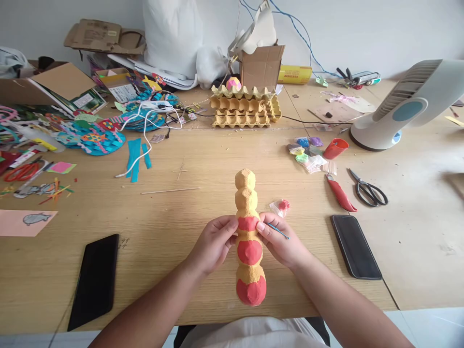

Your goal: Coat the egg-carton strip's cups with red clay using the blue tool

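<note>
A long yellow strip of egg carton (pixel 250 273) with a row of domed cups is held between my two hands, over the table's front part. Red clay covers much of the three cups closest to me; the two far cups are bare. My left hand (pixel 213 241) pinches the strip's left side at the middle cup. On the right side, my right hand (pixel 279 241) grips the same cup with its thumb on the red clay. A thin blue stick (pixel 278 231) also rests in my right hand's fingers. Just beyond lies a small plastic bag with red clay (pixel 282 207).
Right of my hands lie a phone (pixel 355 247), a red utility knife (pixel 340 194), black scissors (pixel 368 188), clay packets (pixel 306 152) and a red cup (pixel 335 148). A white fan (pixel 395 111) stands behind. A black tablet (pixel 94 280) lies left; egg cartons (pixel 242 108) sit at the back.
</note>
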Action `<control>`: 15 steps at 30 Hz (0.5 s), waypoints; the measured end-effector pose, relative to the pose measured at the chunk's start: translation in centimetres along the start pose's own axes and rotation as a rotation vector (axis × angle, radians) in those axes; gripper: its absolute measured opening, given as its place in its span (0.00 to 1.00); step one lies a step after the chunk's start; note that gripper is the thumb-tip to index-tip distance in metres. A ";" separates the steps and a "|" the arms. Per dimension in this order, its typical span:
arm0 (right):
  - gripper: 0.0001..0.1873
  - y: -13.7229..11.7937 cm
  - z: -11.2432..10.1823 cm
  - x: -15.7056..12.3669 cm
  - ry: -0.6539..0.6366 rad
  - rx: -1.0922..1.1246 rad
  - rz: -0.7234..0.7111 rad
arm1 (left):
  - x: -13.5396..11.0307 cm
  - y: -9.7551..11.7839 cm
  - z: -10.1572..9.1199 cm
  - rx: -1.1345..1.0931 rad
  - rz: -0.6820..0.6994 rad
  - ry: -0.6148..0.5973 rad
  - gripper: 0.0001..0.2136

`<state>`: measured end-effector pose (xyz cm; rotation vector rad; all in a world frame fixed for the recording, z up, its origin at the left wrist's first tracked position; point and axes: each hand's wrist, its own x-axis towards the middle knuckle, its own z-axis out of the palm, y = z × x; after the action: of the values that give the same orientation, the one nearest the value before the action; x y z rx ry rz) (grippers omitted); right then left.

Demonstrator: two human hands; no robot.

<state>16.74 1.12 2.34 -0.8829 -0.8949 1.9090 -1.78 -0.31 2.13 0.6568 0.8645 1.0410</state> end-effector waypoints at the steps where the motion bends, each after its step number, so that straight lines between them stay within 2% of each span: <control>1: 0.19 0.0 0.0 0.0 -0.007 0.014 0.003 | 0.0 0.1 0.1 -0.009 -0.009 -0.005 0.13; 6: 0.20 0.0 -0.1 0.0 -0.001 0.028 0.025 | -0.1 0.3 0.1 -0.040 -0.024 -0.031 0.11; 15: 0.20 0.0 -0.3 0.1 -0.003 0.119 0.094 | 0.0 0.4 0.3 -0.070 -0.083 -0.052 0.15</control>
<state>16.90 1.26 2.17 -0.8640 -0.7447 2.0230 -1.67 -0.17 2.57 0.5820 0.7999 0.9715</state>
